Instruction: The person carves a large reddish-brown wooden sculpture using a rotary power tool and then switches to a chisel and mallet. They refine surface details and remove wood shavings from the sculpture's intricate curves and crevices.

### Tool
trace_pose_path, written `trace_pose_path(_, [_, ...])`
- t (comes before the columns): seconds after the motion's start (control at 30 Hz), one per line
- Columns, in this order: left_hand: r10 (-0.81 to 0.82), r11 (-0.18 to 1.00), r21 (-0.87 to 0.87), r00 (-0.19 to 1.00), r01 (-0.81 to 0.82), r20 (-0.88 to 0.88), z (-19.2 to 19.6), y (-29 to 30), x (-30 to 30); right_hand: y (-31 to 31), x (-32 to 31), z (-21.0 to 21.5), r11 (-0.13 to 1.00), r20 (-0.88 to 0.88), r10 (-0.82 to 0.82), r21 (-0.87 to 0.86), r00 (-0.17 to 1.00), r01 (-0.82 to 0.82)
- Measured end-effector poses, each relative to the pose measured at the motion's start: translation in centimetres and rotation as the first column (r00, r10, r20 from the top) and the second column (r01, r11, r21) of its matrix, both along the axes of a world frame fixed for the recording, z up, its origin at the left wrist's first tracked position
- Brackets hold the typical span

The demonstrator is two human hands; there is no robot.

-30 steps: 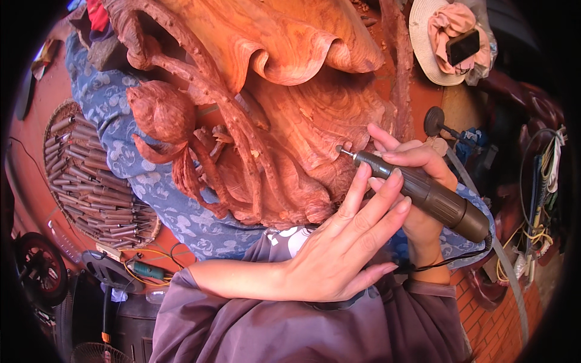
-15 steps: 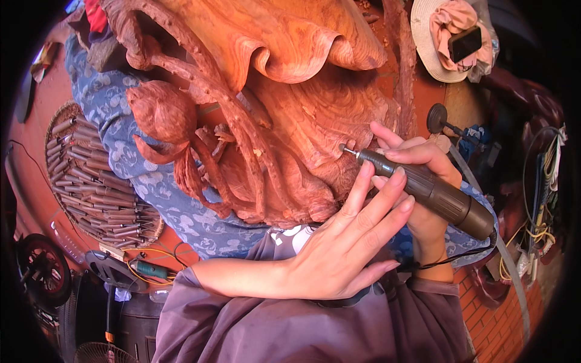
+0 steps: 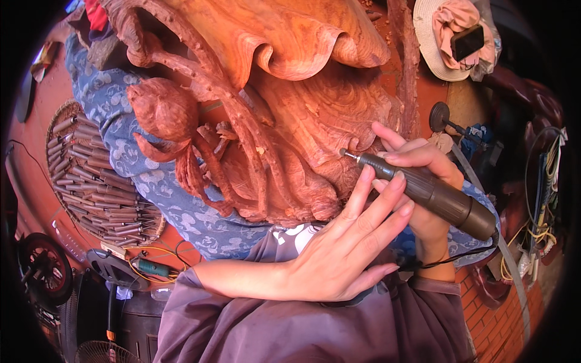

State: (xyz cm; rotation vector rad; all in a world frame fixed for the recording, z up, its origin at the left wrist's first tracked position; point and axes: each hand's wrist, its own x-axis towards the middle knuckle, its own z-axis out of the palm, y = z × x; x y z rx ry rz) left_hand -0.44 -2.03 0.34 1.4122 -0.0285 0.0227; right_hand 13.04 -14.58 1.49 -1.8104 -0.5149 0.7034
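A reddish-brown wood carving [image 3: 339, 115] fills the upper middle, with wavy leaf-like folds, twisted stems and a rounded bud [image 3: 163, 110] at its left. My right hand [image 3: 430, 166] is closed round a dark rotary carving tool [image 3: 436, 196], which points up and left. Its small metal bit [image 3: 347, 153] is at the grooved wood below the big curled fold; whether it touches cannot be made out. My left hand [image 3: 345, 254] lies across from the left with fingers stretched out, the fingertips resting against the tool's near side. A black cord runs from the tool's back end.
Left of the carving, a round woven basket [image 3: 103, 181] holds many slim tools. Blue patterned cloth [image 3: 181, 206] lies under the carving. A fan [image 3: 100, 353] stands at lower left. A pale hat [image 3: 426, 39] with a phone [image 3: 468, 42] on pink cloth lies at upper right.
The bit sits slightly lower against the wood, and the whole scene has shifted a little in view. Both hands keep the same hold.
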Motion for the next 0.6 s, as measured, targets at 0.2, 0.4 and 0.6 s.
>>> trace_pose_path(0.2, [-0.008,1.0,-0.002,1.0,0.008,0.006,0.2,0.17,0.02,0.13,-0.07,0.05,1.0,-0.026,-0.006,0.025,1.0,0.006])
trace_pose_path(0.4, [-0.014,1.0,-0.006,1.0,0.014,-0.009,0.06,0.27,-0.29,0.13,0.0,-0.35,0.999,0.023,-0.004,0.043,1.0,0.003])
trace_pose_path(0.6, [0.006,1.0,-0.004,1.0,-0.006,0.02,-0.21,0.01,0.41,0.08,0.2,-0.08,0.998,-0.05,-0.038,0.045,0.998,0.04])
